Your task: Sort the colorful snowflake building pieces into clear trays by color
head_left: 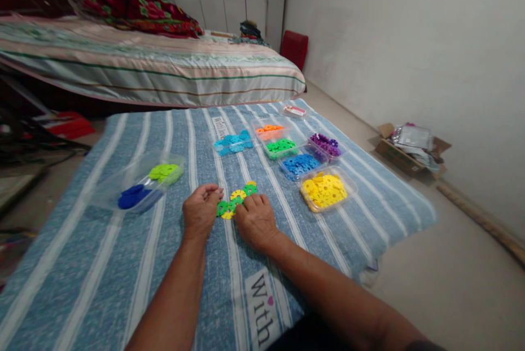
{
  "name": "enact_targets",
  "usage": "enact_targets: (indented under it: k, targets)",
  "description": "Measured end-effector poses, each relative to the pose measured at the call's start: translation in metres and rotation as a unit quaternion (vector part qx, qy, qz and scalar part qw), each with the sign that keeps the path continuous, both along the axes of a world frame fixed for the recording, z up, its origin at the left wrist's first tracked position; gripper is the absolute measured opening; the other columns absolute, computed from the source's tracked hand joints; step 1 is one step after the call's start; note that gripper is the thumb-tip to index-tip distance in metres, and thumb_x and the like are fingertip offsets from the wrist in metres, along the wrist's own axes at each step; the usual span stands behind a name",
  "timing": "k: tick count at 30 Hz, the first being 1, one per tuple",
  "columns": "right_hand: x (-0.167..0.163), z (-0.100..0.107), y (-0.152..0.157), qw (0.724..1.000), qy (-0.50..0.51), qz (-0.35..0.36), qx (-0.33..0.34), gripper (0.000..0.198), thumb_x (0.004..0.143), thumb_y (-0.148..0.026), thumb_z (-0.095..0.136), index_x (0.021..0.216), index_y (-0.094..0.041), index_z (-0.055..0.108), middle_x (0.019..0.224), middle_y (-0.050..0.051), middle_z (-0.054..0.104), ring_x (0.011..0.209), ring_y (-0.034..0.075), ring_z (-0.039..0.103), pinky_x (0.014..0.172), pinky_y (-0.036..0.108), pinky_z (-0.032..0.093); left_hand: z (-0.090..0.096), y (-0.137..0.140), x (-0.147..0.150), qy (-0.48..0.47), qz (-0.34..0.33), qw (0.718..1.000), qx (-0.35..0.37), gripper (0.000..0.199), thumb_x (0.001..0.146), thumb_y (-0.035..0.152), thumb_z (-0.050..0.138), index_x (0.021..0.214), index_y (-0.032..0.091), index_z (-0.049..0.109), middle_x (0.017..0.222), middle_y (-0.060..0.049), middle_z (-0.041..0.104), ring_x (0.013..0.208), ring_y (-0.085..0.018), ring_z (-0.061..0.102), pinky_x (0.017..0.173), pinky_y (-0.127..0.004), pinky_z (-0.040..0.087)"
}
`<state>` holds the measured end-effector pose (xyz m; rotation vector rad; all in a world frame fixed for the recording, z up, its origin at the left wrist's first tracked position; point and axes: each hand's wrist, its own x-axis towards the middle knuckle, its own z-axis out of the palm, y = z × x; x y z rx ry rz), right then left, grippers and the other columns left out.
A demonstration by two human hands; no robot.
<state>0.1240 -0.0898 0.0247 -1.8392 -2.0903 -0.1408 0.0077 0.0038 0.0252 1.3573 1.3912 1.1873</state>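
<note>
A zigzag chain of green and yellow notched plastic discs (238,196) lies on the striped cloth between my two hands. My left hand (200,210) is closed at the chain's left end, its thumb and fingers pinched together; part of the end disc is hidden behind it. From the right, my right hand (257,221) curls its fingers over the middle of the chain, covering some of the discs. The chain's far end, a green disc with a yellow one, sticks out beyond the right fingers.
Clear tubs hold yellow discs (324,191), blue discs (301,165), purple discs (325,145), green discs (281,147) and orange discs (269,129). Light blue discs (233,143) sit further left. Another tub (110,189) contains lime discs (164,172) and dark blue discs (133,196). Behind stands a bed (184,72).
</note>
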Motion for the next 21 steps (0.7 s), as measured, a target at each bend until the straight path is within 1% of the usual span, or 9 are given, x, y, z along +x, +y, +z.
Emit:
enact_targets:
  k: [5,8,12,15,18,21]
  targets:
    - [-0.001,-0.001,0.001,1.0,0.001,-0.001,0.001,0.021,0.094,-0.023,0.045,0.09,-0.017,0.064,0.094,0.011,0.061,0.093,0.025,0.048,0.081,0.04,0.036,-0.003,0.002,-0.001,0.008,-0.002,1.0,0.01,0.023,0.06,0.035,0.064,0.077,0.019,0.062,0.068,0.0,0.067,0.066,-0.016,0.066,0.061,-0.025,0.052]
    - [-0.001,-0.001,-0.002,1.0,0.004,0.004,0.004,0.017,0.092,-0.022,0.048,0.087,-0.018,0.064,0.093,0.009,0.061,0.092,0.024,0.049,0.08,0.037,0.036,-0.004,0.001,-0.002,0.004,-0.004,1.0,0.01,0.022,0.061,0.035,0.064,0.077,0.019,0.062,0.068,-0.001,0.068,0.067,-0.017,0.067,0.061,-0.026,0.052]
    - [0.005,-0.004,-0.01,0.998,0.055,-0.002,0.032,0.013,0.09,-0.027,0.054,0.084,-0.019,0.063,0.093,0.008,0.062,0.093,0.022,0.05,0.083,0.036,0.036,-0.005,-0.001,-0.004,-0.003,-0.009,1.0,0.018,0.021,0.063,0.035,0.062,0.077,0.019,0.062,0.069,-0.001,0.068,0.067,-0.017,0.066,0.063,-0.025,0.052]
    - [0.012,-0.009,-0.016,0.994,0.094,-0.001,0.056,0.01,0.088,-0.026,0.056,0.083,-0.018,0.062,0.092,0.007,0.062,0.094,0.022,0.051,0.085,0.035,0.037,-0.009,-0.002,-0.005,-0.003,-0.013,1.0,0.021,0.021,0.064,0.036,0.062,0.077,0.019,0.062,0.069,0.0,0.067,0.066,-0.016,0.065,0.063,-0.025,0.051]
    - [0.017,-0.013,-0.02,0.991,0.111,0.005,0.072,0.008,0.087,-0.023,0.056,0.084,-0.018,0.062,0.091,0.007,0.061,0.093,0.021,0.052,0.084,0.035,0.038,-0.013,-0.002,-0.007,0.01,-0.02,0.999,0.029,0.021,0.066,0.036,0.062,0.078,0.019,0.062,0.069,0.0,0.067,0.065,-0.015,0.064,0.062,-0.024,0.05]
    - [0.018,-0.015,-0.023,0.99,0.118,0.014,0.073,0.007,0.086,-0.024,0.058,0.085,-0.019,0.062,0.094,0.007,0.061,0.095,0.022,0.051,0.084,0.036,0.039,-0.018,-0.001,-0.008,0.019,-0.022,0.999,0.033,0.02,0.067,0.037,0.061,0.079,0.02,0.063,0.069,0.0,0.067,0.065,-0.015,0.064,0.061,-0.024,0.049]
